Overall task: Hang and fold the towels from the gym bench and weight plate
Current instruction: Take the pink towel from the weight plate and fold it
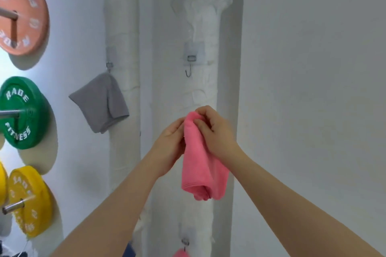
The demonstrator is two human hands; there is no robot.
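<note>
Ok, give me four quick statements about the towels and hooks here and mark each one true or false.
1. Both hands hold the pink towel. True: left hand and right hand grip its top.
2. The grey towel lies on the floor. False: it hangs from a wall hook.
3. The metal hook above the hands is bare. True.
4. The green weight plate hangs above the orange one. False: it is below.

Towel [200, 162] held between both hands, below empty hook [189, 68] on pillar. Second towel [101, 102] hangs on hook [109, 65] to the left. Plates [20, 112] on pegs far left.
</note>
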